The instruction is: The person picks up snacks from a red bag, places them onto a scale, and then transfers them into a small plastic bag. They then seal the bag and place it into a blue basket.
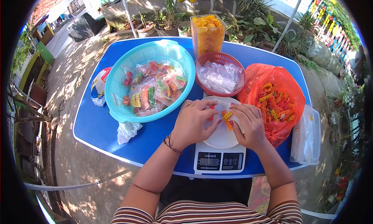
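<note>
A white plate (pixel 221 140) rests on a white kitchen scale (pixel 233 168) near the table's front edge. Over the plate's left side is my left hand (pixel 194 121), fingers curled beside a red spiral snack piece (pixel 211 114). My right hand (pixel 248 125) reaches over the right side, its fingers bent near yellow and orange pieces (pixel 227 116). Whether its fingertips hold a piece is too small to tell. A white piece (pixel 222 102) lies toward the plate's back. To the right, a red plastic bag (pixel 252 78) stands open, filled with colourful spiral snacks (pixel 274 107).
A turquoise basket (pixel 116 74) of packed snack bags is at left. Behind the plate are a red basket (pixel 199 78) of clear bags and a tall tub (pixel 208 33) of yellow chips. A clear container (pixel 307 140) with plastic bags sits at right, on the blue table (pixel 163 146).
</note>
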Available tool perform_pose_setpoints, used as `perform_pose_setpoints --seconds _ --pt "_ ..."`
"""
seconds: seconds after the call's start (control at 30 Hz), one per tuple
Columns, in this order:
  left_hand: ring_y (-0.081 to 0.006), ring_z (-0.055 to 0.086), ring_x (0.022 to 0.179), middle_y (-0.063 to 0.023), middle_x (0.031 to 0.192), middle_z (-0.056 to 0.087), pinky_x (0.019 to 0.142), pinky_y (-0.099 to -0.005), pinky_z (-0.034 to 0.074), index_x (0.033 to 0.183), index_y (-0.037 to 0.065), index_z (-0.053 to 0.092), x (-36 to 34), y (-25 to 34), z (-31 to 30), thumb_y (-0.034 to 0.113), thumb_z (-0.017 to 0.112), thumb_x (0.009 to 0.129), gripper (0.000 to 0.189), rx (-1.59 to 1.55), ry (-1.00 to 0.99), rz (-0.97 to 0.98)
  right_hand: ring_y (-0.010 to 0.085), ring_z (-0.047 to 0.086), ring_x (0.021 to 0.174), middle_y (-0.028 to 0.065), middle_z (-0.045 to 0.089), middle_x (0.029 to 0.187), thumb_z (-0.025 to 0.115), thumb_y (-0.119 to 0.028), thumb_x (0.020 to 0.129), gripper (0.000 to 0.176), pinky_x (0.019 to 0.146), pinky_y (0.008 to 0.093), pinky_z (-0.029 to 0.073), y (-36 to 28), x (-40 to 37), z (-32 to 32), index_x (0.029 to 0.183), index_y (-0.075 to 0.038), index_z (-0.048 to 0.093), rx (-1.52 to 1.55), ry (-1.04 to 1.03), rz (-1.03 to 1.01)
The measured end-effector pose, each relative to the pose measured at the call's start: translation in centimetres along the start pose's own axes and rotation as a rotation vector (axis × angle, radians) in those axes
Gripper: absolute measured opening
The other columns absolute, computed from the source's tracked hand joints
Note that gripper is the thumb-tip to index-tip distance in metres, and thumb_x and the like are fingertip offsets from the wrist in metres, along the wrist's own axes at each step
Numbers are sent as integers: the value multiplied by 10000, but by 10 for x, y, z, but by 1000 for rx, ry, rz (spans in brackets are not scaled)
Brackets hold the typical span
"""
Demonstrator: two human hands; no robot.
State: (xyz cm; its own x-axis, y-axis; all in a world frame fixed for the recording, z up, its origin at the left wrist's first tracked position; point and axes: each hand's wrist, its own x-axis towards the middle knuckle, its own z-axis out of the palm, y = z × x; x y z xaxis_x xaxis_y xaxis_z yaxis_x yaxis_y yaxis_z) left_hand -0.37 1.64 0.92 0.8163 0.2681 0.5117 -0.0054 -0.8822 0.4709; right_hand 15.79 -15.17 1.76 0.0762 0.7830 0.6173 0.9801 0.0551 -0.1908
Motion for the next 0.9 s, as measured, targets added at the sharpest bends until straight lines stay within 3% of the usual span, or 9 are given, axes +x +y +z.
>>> perform_pose_setpoints --seconds 0.2,0.3,0.4,0.6,0.7,0.8,0.9 --pt "-281 633 1090 -96 1293 659 951 -401 464 1137 72 730 4 1 2 168 774 830 325 -34 118 74 330 519 1269 155 635 1303 679 -251 899 379 1081 488 345 7 36 13 1187 -5 687 -82 -55 157" --pt "-298 629 1116 -117 1285 658 974 -412 472 1166 44 711 4 -3 1 153 769 836 353 -62 152 21 323 504 1279 135 646 1273 660 -297 933 373 1099 510 293 17 47 26 1161 -4 698 -191 -155 199" --pt "-306 629 1122 -128 1272 660 979 -413 486 1194 30 694 5 -3 -1 133 762 846 369 -114 195 -11 323 515 1261 113 645 1254 639 -328 960 349 1097 505 279 18 61 24 1122 -28 712 -99 -343 318" --pt "-302 640 1102 -122 1226 679 950 -401 507 1183 25 696 5 0 -1 106 756 853 345 -166 166 -12 281 531 1277 106 673 1210 611 -306 982 308 1089 526 269 18 59 29 1148 -62 701 57 -178 313" --pt "-298 642 1093 -113 1208 687 951 -405 506 1180 29 699 6 1 -2 100 759 851 342 -127 171 25 259 541 1296 107 676 1249 646 -240 950 301 1093 509 273 25 51 44 1187 -59 690 -191 -164 232" --pt "-276 665 1026 -125 1182 692 918 -390 522 1173 42 708 6 0 -2 99 768 841 342 -107 199 41 273 542 1317 111 669 1292 662 -183 925 306 1107 497 269 23 58 39 1203 -59 691 -3 -275 394" --pt "-231 686 986 -143 1205 694 893 -363 542 1195 7 689 4 -1 -3 117 737 906 313 -272 192 -54 284 563 1294 116 683 1266 659 -104 901 309 1113 477 280 17 57 33 1203 -47 694 111 -42 351"
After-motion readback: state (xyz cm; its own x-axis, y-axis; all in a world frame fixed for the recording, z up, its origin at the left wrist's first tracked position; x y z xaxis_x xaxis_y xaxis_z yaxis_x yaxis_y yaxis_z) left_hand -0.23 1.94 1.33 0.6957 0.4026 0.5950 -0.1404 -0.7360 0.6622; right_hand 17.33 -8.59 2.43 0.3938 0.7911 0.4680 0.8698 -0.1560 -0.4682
